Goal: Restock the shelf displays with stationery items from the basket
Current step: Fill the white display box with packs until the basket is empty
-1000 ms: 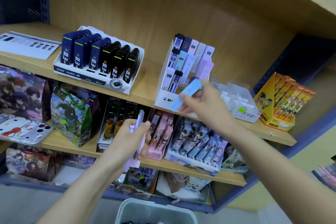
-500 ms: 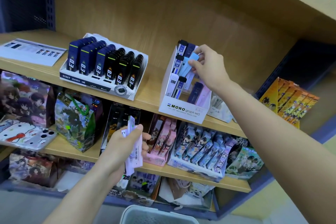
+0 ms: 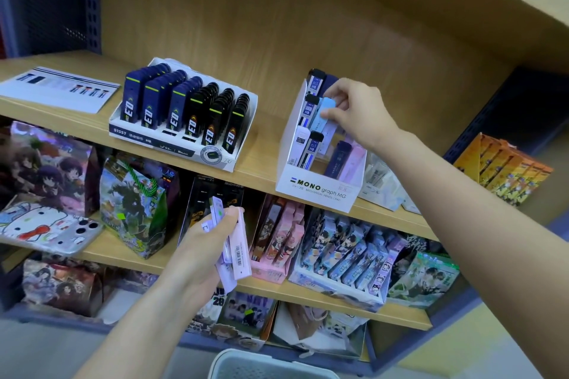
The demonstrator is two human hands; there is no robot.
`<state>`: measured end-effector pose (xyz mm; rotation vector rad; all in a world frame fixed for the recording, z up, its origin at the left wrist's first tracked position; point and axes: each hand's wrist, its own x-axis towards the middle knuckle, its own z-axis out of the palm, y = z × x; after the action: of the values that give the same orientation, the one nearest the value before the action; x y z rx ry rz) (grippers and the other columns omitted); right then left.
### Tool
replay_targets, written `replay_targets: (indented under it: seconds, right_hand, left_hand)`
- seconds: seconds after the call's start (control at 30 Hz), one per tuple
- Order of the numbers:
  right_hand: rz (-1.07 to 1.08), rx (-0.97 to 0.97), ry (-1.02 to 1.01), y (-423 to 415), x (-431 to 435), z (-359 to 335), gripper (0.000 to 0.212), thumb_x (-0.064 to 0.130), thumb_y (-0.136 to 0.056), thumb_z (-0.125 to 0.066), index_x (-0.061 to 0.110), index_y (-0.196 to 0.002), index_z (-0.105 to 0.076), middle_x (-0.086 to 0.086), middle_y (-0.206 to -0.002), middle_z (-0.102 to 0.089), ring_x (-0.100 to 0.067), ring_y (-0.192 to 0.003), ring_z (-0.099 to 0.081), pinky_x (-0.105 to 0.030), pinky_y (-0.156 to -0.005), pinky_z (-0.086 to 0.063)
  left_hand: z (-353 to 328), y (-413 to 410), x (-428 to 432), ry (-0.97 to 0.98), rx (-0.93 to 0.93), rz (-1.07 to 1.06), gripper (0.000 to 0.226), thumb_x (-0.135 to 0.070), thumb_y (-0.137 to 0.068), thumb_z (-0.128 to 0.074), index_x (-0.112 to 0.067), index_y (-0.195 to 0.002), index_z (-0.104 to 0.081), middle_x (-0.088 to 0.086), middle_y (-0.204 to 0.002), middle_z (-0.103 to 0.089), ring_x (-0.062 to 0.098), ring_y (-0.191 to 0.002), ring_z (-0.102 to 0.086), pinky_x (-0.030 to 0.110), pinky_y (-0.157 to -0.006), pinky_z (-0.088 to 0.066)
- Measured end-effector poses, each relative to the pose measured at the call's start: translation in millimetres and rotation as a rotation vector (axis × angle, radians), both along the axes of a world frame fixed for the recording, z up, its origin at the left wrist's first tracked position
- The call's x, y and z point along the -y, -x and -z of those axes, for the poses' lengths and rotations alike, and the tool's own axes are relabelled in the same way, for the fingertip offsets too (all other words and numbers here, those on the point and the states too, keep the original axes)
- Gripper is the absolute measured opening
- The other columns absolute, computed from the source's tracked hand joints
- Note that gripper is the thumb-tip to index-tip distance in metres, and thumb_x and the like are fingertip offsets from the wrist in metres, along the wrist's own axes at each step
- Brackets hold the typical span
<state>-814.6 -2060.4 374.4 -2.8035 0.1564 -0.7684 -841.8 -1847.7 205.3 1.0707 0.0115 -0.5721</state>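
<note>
Right grip [image 3: 358, 114] pinches blue case [image 3: 326, 106] near top: likely light, stiff, slick. Left grip [image 3: 206, 244] clasps spare cases [image 3: 239, 248].

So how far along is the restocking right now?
Done: the MONO box already holds several cases. In hand: the right grip pinches a blue case at its middle row, not yet let go. Left: the left grip holds a few lilac cases, and the basket sits below, contents out of view.

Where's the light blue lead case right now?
Head view, right of centre: the right hand pinches the light blue lead case in the middle tier of the MONO display box on the upper shelf, beside a black-capped HB case.
</note>
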Motion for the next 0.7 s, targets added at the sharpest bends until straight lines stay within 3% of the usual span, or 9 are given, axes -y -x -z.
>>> replay_targets:
  seconds: [0.13, 0.27, 0.4, 0.43, 0.5, 0.6, 0.7]
  right_hand:
    - [0.019, 0.068, 0.065, -0.8, -0.1, 10.3, 0.023, 0.008, -0.084, -0.069, 0.011, -0.104, -0.057, 0.003, -0.103, -0.045, -0.014, -0.076, -0.052, -0.025, -0.071, -0.046]
    - [0.071, 0.134, 0.133, 4.3, -5.6, 15.4, 0.026, 0.011, -0.090, -0.062, 0.011, -0.113, -0.053, 0.000, -0.115, -0.045, -0.011, -0.081, -0.049, -0.026, -0.074, -0.042]
    - [-0.039, 0.317, -0.055, 30.5, -34.4, 34.3, 0.007, 0.014, -0.096, -0.050, 0.016, -0.102, -0.050, 0.008, -0.094, -0.047, 0.000, -0.069, -0.045, -0.017, -0.067, -0.039]
    - [-0.087, 0.274, -0.131, 40.2, -43.4, 42.9, 0.001, 0.017, -0.097, -0.049, 0.018, -0.097, -0.049, 0.008, -0.086, -0.049, 0.001, -0.064, -0.046, -0.014, -0.063, -0.038]
    - [-0.139, 0.055, -0.235, 60.6, -61.9, 62.2, 0.011, 0.027, -0.097, -0.050, 0.019, -0.090, -0.052, 0.010, -0.076, -0.054, 0.002, -0.060, -0.048, -0.012, -0.058, -0.039]
    - [-0.176, -0.340, -0.324, 83.5, -84.7, 91.6, 0.026, 0.045, -0.091, -0.055, 0.020, -0.091, -0.062, 0.011, -0.078, -0.061, 0.002, -0.064, -0.055, -0.015, -0.059, -0.046]
    - [-0.233, -0.433, -0.444, 89.6, -95.1, 111.4, 0.020, 0.035, -0.089, -0.063, 0.015, -0.088, -0.066, 0.013, -0.071, -0.059, 0.008, -0.058, -0.054, -0.007, -0.058, -0.044]
  left_hand:
    - [-2.1, 0.3, 1.0, 0.014, 0.009, -0.003, 0.020, -0.031, -0.094, -0.053, -0.014, -0.099, -0.062, 0.008, -0.075, -0.054, 0.022, -0.070, -0.054, 0.036, -0.068, -0.048]
    - [-2.6, 0.3, -0.4, 0.045, 0.029, 0.004, 0.017, -0.031, -0.095, -0.051, -0.020, -0.101, -0.063, 0.008, -0.081, -0.053, 0.021, -0.073, -0.052, 0.035, -0.069, -0.047]
    - [-1.0, -0.3, -1.0, 0.065, 0.061, -0.029, 0.015, -0.030, -0.096, -0.049, -0.022, -0.099, -0.061, 0.012, -0.091, -0.049, 0.026, -0.081, -0.049, 0.042, -0.076, -0.044]
    - [-1.1, 0.0, -0.7, 0.071, 0.073, -0.033, 0.015, -0.030, -0.097, -0.049, -0.022, -0.097, -0.061, 0.012, -0.091, -0.047, 0.027, -0.081, -0.047, 0.040, -0.073, -0.042]
    - [-1.4, 0.9, 0.9, 0.085, 0.093, -0.042, 0.015, -0.030, -0.096, -0.048, -0.021, -0.095, -0.060, 0.010, -0.088, -0.044, 0.024, -0.076, -0.045, 0.035, -0.068, -0.039]
    - [-2.0, 2.6, 3.8, 0.087, 0.115, -0.057, 0.018, -0.031, -0.097, -0.047, -0.019, -0.102, -0.059, 0.015, -0.094, -0.054, 0.024, -0.082, -0.055, 0.035, -0.071, -0.047]
    - [-5.0, 7.8, 3.8, 0.117, 0.114, -0.007, 0.020, -0.031, -0.096, -0.047, -0.019, -0.106, -0.060, 0.027, -0.112, -0.061, 0.039, -0.103, -0.062, 0.045, -0.084, -0.051]
